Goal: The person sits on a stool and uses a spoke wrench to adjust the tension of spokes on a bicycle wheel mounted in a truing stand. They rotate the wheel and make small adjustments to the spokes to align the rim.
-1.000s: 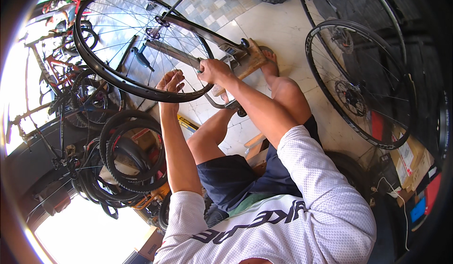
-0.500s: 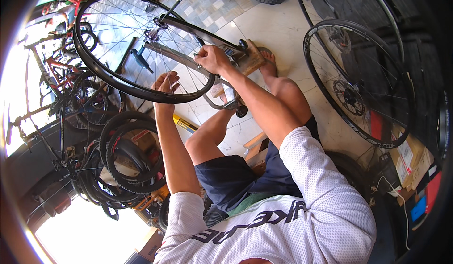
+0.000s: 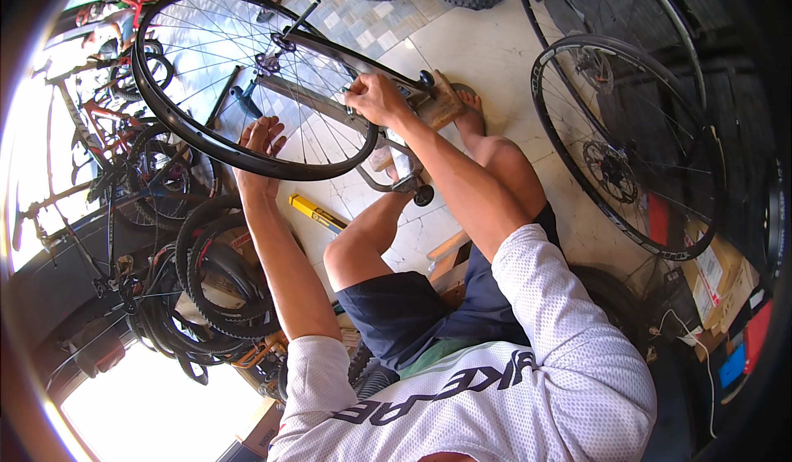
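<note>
Before me: one black bicycle wheel [image 3: 268,62], mounted in a metal stand [image 3: 309,101]. My left hand [image 3: 261,138]: fingers apart, half curled at the rim [image 3: 309,170]; contact unclear. My right hand [image 3: 374,101]: fingers drawn together beside the stand's arms; whether clamped on something, I cannot tell. Beyond: one blue-handled tool [image 3: 243,101]; one yellow box [image 3: 318,213], on floor [image 3: 470,37]; second wheel [image 3: 610,172], right.

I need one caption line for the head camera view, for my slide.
Left hand and right hand at a spoked bicycle wheel in a metal stand, tyres piled nearby.
</note>
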`<act>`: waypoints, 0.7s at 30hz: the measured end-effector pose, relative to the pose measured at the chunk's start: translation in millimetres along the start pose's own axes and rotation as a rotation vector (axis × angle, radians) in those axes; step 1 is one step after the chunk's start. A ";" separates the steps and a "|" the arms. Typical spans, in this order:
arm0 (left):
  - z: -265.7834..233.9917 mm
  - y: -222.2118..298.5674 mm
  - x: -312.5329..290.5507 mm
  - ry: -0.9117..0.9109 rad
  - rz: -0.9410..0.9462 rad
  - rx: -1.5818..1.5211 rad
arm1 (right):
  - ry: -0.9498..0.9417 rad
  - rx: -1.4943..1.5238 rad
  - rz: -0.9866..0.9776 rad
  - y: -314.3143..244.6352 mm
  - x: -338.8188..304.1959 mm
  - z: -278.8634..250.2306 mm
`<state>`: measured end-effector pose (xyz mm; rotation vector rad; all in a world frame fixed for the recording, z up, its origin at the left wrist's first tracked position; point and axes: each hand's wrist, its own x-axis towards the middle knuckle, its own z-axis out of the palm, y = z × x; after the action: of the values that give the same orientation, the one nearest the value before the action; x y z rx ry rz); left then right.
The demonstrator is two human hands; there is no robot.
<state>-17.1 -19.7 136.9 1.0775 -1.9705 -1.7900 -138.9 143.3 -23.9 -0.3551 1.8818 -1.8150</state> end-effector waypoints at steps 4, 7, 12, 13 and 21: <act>-0.9 -6.7 -1.7 -0.023 -0.001 -0.034 | -0.091 -0.038 -0.011 5.2 -1.6 4.7; 1.4 -15.1 -6.1 -0.025 -0.002 -0.093 | -0.148 -0.124 -0.002 12.7 -3.0 6.6; 3.0 -37.0 0.9 -0.012 -0.045 -0.196 | -0.223 -0.207 -0.050 39.7 1.0 12.8; 1.2 -46.6 6.3 0.030 -0.060 -0.141 | -0.236 -0.218 -0.066 42.0 1.4 17.1; 17.7 -123.4 10.5 -0.169 -0.263 -0.009 | -0.275 -0.229 0.051 56.0 -6.5 32.0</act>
<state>6.2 -8.7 14.5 1.2710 -1.9887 -2.0841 -108.3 123.6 -77.7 -0.5986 1.8853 -1.4370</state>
